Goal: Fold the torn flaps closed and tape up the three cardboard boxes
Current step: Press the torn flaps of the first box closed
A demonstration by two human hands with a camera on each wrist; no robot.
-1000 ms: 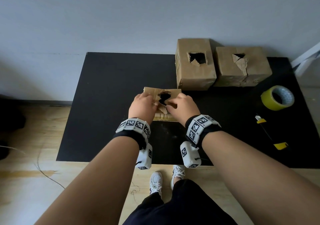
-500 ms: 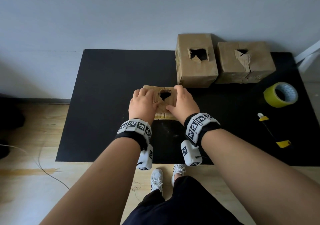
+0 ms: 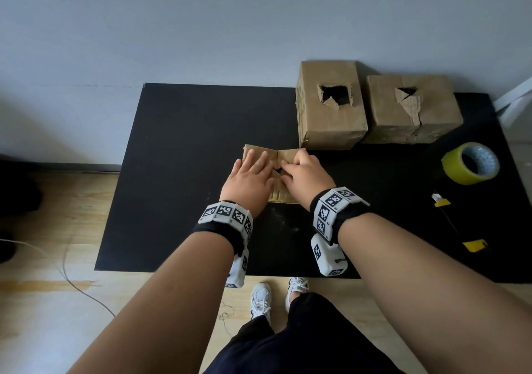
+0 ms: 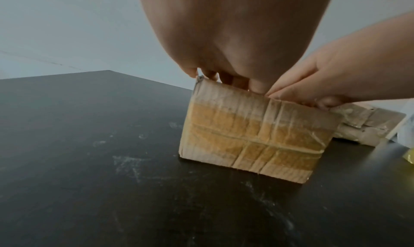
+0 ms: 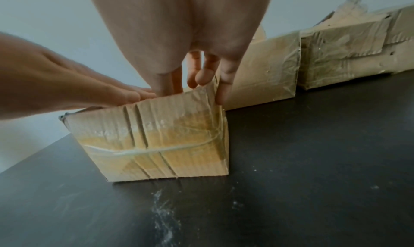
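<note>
A small taped cardboard box [image 3: 283,154] sits mid-mat on the black mat [image 3: 184,178]. My left hand [image 3: 250,176] lies flat on its top with straight fingers. My right hand [image 3: 303,173] presses the top beside it, and only a small dark gap of the tear shows between them. In the right wrist view the right hand's fingers [image 5: 202,77] reach over the box [image 5: 161,144] and one runs down its right edge. The left wrist view shows the box's taped front [image 4: 253,141]. Two more boxes, one taller [image 3: 331,123] and one lower [image 3: 414,116], stand at the back with torn holes.
A roll of yellow tape [image 3: 470,163] lies on the mat at the right. A black knife with yellow ends [image 3: 457,224] lies in front of it. The grey wall is right behind the boxes. A white frame [image 3: 515,100] stands at the far right.
The flaps around the small box's hole were raised between my fingertips. Now both hands lie flatter on top and the hole is almost covered.
</note>
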